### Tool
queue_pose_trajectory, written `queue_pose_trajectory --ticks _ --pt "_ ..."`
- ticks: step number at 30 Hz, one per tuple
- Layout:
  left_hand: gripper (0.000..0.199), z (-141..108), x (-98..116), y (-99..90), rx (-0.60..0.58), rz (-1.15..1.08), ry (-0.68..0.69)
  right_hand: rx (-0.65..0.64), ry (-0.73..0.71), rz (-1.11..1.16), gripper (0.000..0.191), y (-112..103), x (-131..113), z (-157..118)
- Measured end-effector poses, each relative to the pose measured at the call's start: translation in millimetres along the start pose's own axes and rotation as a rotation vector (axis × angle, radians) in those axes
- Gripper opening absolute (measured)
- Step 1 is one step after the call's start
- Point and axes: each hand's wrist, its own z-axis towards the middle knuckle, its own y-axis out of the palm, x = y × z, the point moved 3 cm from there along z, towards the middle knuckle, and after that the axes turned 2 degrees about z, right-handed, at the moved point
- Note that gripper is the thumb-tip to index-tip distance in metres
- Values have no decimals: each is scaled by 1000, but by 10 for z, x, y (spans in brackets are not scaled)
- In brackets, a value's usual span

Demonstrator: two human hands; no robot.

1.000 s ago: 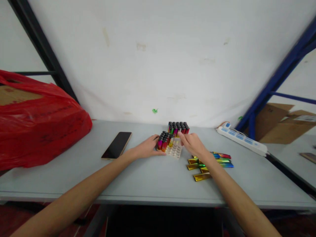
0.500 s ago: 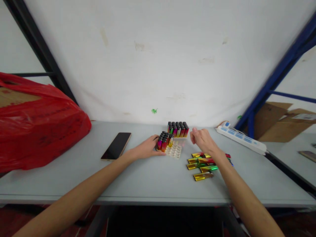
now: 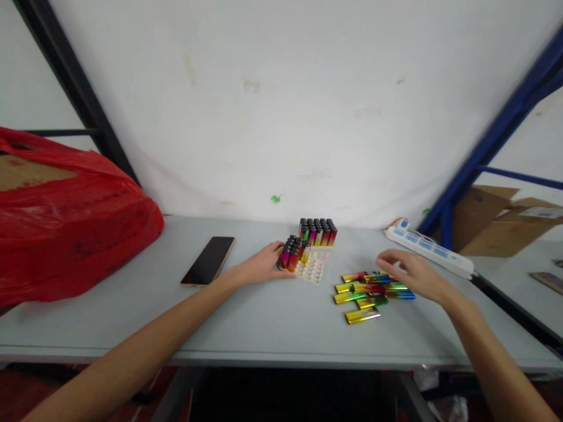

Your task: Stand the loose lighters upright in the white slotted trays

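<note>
My left hand (image 3: 263,265) grips the left side of a pale lighter tray (image 3: 313,271), its thumb along the front edge. Several upright lighters (image 3: 292,254) with black tops fill the tray's left part, and open holes show on its right. Above the back of a loose pile of shiny lighters (image 3: 365,288), in gold, red, green and blue, hovers my right hand (image 3: 411,271). Its fingers are bent, with a gap between them and the thumb, and nothing shows in them. Behind the tray stands a full block of upright lighters (image 3: 318,232).
A black phone (image 3: 208,261) lies left of my left hand. Farther left bulges a red plastic bag (image 3: 83,223). A white power strip (image 3: 428,251) runs along the back right, near a blue frame post (image 3: 492,135) and a cardboard box (image 3: 488,223). A white wall (image 3: 281,117) closes the back.
My right hand has moved right, from beside the standing block of lighters to over the loose pile, and its fingers have loosened from a closed shape. My left hand stays on the tray.
</note>
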Motion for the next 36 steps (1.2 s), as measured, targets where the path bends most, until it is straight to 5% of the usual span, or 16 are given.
queue_pose_trajectory --ticks 9,16,23,30,36 --pt "82 2 -6 7 18 -12 -5 -202 -33 65 60 129 306 -56" --pt "82 -7 -21 13 18 -21 0 9 45 279 70 160 204 99" --pt "88 -3 -7 8 10 -22 4 261 84 736 59 293 -177 642" --pt "84 3 -9 16 20 -28 13 -31 33 1037 63 663 -812 1022" --pt "83 -5 -5 14 27 -39 17 19 -29 889 67 1040 -915 1041"
